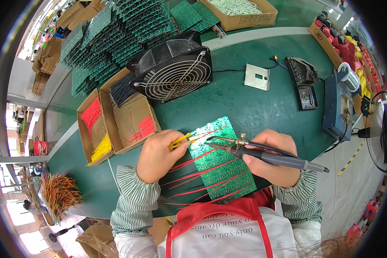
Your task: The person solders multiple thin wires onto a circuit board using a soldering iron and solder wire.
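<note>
In my right hand (275,157) is a soldering iron (279,157) with a thin curved metal tube along its top. Its tip reaches the upper left part of a green circuit board panel (228,172) lying on the bench. My left hand (161,152) pinches a small bundle of yellow wires (179,141), their ends at the board's upper left edge close to the iron's tip. Rows of red wires (189,177) run from the board out to the left, with dark wires among them.
Left of the board, cardboard trays (124,145) hold red, yellow and black wires. Behind them stands a black fan (172,71), beside stacked circuit boards (129,30). A soldering station (336,107) with a solder spool (348,77) and an iron holder (303,81) occupy the right side.
</note>
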Demonstrator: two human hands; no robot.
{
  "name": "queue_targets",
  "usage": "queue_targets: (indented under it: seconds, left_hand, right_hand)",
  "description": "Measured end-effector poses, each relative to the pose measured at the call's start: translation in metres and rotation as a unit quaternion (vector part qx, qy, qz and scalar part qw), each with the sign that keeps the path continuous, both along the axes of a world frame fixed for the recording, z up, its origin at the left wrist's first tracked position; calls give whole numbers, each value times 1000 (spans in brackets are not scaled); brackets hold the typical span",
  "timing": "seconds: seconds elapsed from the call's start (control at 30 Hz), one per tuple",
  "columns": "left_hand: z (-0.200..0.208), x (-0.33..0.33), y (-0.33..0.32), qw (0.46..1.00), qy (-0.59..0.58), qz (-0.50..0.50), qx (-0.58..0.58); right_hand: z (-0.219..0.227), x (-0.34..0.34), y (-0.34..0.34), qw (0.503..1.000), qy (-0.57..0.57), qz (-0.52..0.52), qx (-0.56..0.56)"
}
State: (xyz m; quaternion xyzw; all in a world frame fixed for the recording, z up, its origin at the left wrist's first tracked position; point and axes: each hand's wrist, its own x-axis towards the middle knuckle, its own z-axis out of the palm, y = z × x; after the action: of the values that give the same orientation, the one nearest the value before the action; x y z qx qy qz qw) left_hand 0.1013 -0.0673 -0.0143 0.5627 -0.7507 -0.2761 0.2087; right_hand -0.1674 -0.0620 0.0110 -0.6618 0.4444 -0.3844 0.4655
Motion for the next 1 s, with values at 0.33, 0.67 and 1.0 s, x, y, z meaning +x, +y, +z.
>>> queue_targets:
  seconds: [0.33, 0.67, 1.0]
  left_hand:
    - [-6, 0, -4, 999, 36, 0, 38]
    - [-5, 1, -5, 999, 33, -3, 43]
    - [31, 27, -8, 969, -92, 178, -145]
  right_hand:
    - [-6, 11, -8, 999, -7, 9, 43]
    - [-7, 11, -10, 999, -9, 17, 43]
    - [-1, -7, -8, 999, -5, -17, 34]
